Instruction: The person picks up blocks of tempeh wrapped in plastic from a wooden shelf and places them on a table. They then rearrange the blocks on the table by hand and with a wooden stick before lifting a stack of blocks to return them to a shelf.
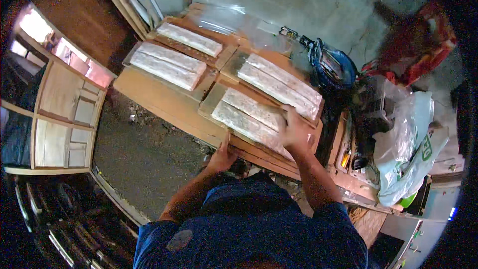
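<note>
Covering part of 2 whitish strips (243, 121) at the near right of the bench (162, 100), the right grip (295, 130) is blurred, and I cannot tell whether it is clamped on them or just resting there. The left grip (223, 157) is at the bench's near edge, its fingers pointing toward the top; whether they are closed on anything I cannot tell. Those 2 strips lie side by side on a brown board (208, 105). At the bench's far right lie 2 more strips (280, 83), at its near left another 2 (167, 65), and at its far left 1 narrower piece (189, 39). Clear plastic sheeting (219, 21) is at the bench's far edge. To the bench's right are a blue basin (352, 66) and pale plastic bags (402, 139).
</note>
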Available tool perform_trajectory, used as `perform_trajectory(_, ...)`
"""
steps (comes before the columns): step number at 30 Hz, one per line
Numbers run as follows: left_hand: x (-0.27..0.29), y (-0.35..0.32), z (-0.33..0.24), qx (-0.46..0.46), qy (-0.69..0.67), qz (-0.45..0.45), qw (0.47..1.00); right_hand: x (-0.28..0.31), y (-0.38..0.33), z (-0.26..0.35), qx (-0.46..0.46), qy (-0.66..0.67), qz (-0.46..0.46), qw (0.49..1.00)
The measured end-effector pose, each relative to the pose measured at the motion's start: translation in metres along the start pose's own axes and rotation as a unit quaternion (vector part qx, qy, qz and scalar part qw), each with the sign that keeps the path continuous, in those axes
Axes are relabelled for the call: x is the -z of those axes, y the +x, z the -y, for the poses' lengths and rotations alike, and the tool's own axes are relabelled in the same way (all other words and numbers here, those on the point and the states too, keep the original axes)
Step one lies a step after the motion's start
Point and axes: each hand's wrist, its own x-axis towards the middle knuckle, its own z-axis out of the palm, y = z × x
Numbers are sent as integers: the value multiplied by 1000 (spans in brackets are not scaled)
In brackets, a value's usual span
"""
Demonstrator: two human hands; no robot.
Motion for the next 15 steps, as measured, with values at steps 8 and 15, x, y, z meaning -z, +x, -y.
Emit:
perform_trajectory(8,-11,0,28,59,30,12,998,-39,38,46,97,60,20,993)
perform_trajectory(15,4,0,-3,72,-33,35,996,-51,105,12,48,51,-116,991)
